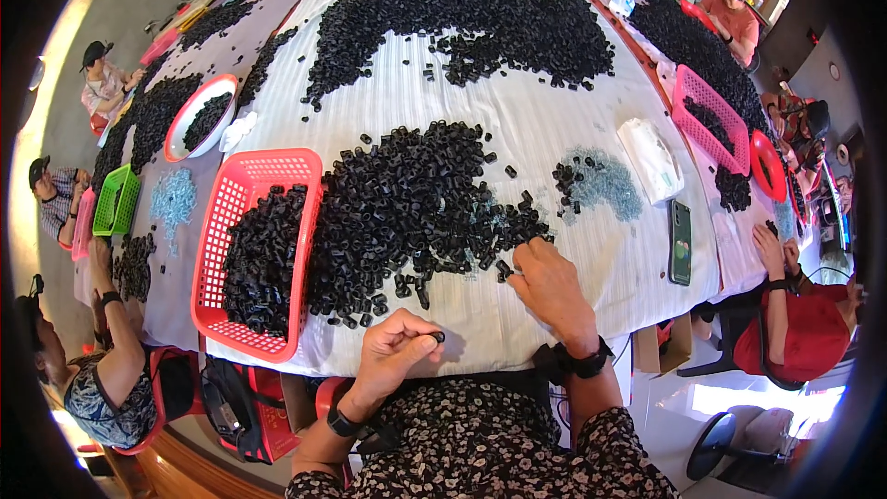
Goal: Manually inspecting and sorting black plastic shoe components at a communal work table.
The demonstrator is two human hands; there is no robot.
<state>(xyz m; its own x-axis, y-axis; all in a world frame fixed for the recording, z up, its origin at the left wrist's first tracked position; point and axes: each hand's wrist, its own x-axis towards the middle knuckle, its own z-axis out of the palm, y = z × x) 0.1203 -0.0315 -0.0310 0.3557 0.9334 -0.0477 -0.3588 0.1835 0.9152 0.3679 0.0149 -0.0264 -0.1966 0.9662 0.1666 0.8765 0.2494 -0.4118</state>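
Near the table's front edge, my left hand (399, 356) pinches a small black plastic piece (438, 337) between thumb and fingertips. My right hand (554, 291) reaches to the near right edge of a heap of black plastic pieces (397, 194), its fingers bent down among them. What those fingertips hold, if anything, is hidden. Left of the heap stands a red slotted basket (213, 259), partly filled with the same pieces. Small clear bluish bits (476, 222) lie mixed into the heap's right side, and a separate patch of bluish bits (610, 187) lies farther right.
A phone (680, 242) and a white tissue pack (650, 159) lie at the right. Beyond is a larger spread of black pieces (462, 23). A white bowl (185, 120), a green basket (115, 200) and a pink basket (711, 120) stand to the sides. Several people sit around.
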